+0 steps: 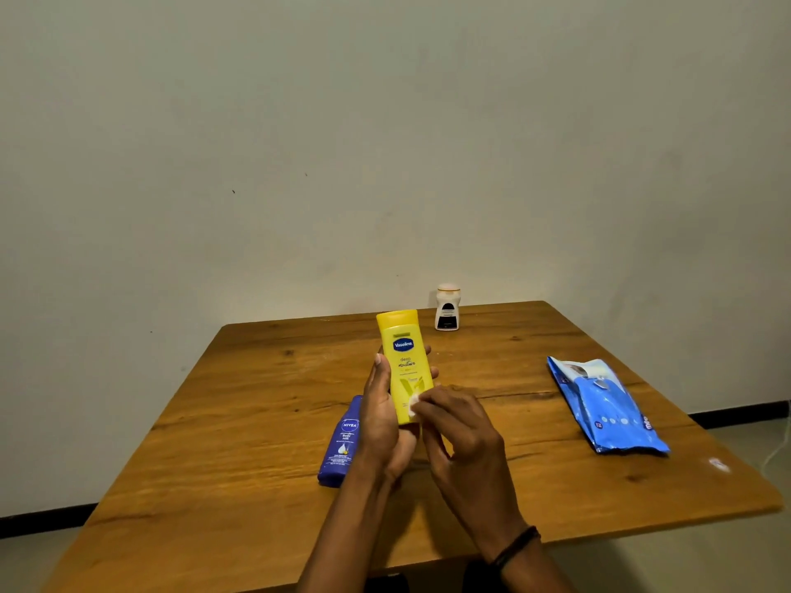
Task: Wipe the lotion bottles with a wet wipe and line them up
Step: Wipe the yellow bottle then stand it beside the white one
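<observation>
My left hand (382, 415) holds a yellow Vaseline lotion bottle (404, 357) upright above the middle of the wooden table (257, 421), cap end up. Against the bottle's lower front, my right hand (460, 425) presses a small white wet wipe (414, 405) with its fingertips. A blue Nivea bottle (341, 442) lies flat on the table just left of my left hand, partly hidden by it. At the far edge of the table stands a small white bottle with a dark label (447, 308).
A blue pack of wet wipes (608, 406) lies on the right side of the table. A small white scrap (719, 464) sits near the right edge. A pale wall rises right behind the table's far edge.
</observation>
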